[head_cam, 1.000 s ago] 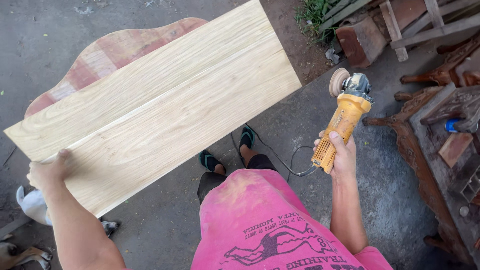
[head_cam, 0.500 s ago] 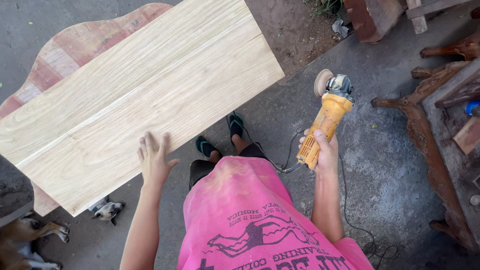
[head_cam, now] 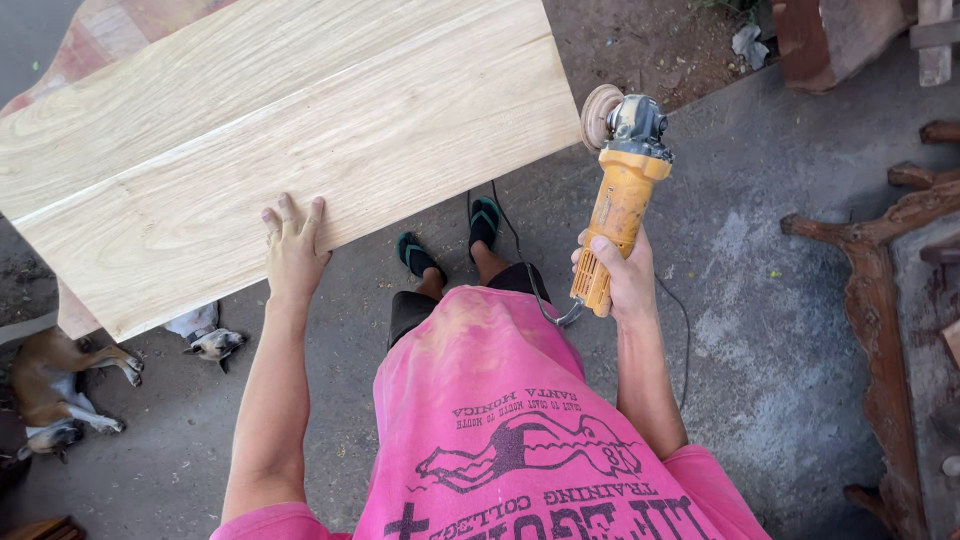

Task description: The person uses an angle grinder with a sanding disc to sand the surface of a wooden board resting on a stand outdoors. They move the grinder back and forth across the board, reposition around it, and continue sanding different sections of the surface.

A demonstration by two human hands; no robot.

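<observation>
On pale board (head_cam: 300, 130), left hand (head_cam: 293, 250)

Outdoor woodworking yard: carved furniture (head_cam: 880, 300), sander (head_cam: 620, 190)

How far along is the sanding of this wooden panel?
The pale wooden panel looks smooth and evenly light, so its top face seems largely sanded. In hand: the left hand lies flat on the near edge, and the right hand holds the yellow angle grinder off the wood, beside the corner. What remains I cannot tell; perhaps the edges.

Pale wood panel (head_cam: 290, 130), yellow grinder (head_cam: 617, 200)
</observation>
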